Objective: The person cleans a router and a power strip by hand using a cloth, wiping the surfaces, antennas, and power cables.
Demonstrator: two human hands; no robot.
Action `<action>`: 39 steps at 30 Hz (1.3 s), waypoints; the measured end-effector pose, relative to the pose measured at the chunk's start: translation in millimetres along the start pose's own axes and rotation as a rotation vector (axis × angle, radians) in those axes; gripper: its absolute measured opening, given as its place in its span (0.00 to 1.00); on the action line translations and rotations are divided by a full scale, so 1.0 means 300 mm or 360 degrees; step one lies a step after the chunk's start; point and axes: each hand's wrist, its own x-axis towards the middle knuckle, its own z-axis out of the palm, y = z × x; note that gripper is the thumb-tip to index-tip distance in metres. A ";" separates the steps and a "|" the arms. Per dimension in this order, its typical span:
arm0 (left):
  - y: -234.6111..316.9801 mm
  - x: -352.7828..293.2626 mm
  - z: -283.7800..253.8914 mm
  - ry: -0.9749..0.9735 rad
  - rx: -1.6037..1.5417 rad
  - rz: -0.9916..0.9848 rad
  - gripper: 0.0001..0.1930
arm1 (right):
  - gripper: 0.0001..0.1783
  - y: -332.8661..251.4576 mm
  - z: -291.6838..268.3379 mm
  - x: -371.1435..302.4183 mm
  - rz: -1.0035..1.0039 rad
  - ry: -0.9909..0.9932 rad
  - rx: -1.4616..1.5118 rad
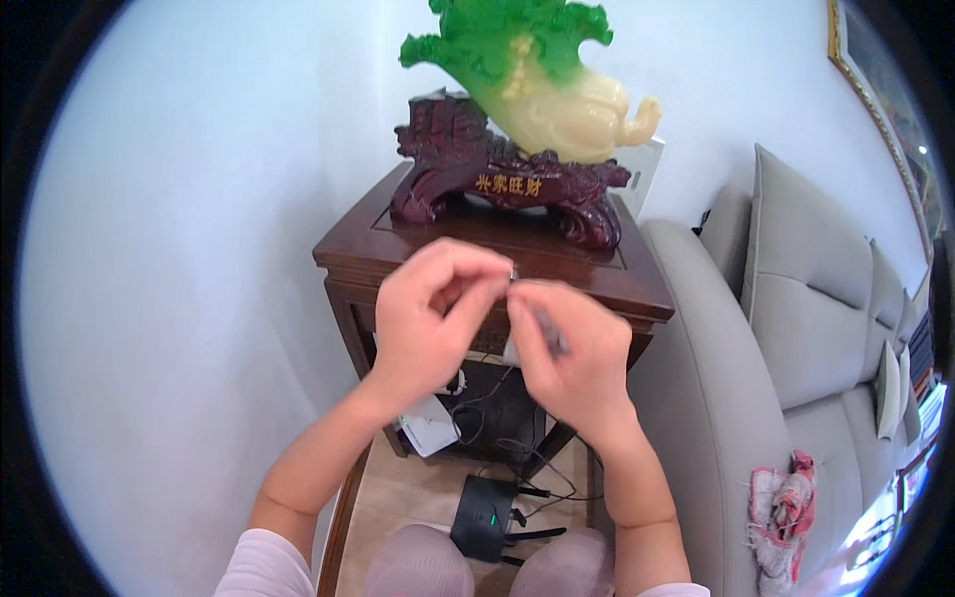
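My left hand (428, 308) and my right hand (582, 348) meet in front of the side table, thumbs and fingers pinched together. Between their fingertips shows a tiny dark piece (513, 277), too small to name. A blurred grey object (549, 333) is partly hidden in my right hand's curled fingers. Just behind my hands is the dark wooden side table (353, 239). On it stands a green and cream cabbage sculpture (542, 95) on a carved dark red base (507, 194).
Below the table are a white box-shaped device (430, 428), tangled dark cables (542, 453) and a black router (482, 522) with antennas, close to my knees. A grey sofa (686, 338) stands at the right, a red and white cloth (781, 517) on it. The white wall (189, 298) borders the left.
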 end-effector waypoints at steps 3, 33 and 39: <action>-0.006 0.143 0.037 0.0110 -0.0226 0.0011 0.05 | 0.04 0.021 -0.009 0.137 0.0069 0.0115 -0.0007; 0.072 0.753 -0.101 0.0518 0.0960 0.0440 0.07 | 0.06 0.151 0.028 0.195 0.0384 0.0183 0.0133; 0.059 0.767 -0.116 0.0513 0.0941 0.0600 0.07 | 0.06 0.149 0.030 0.194 0.0441 0.0191 0.0154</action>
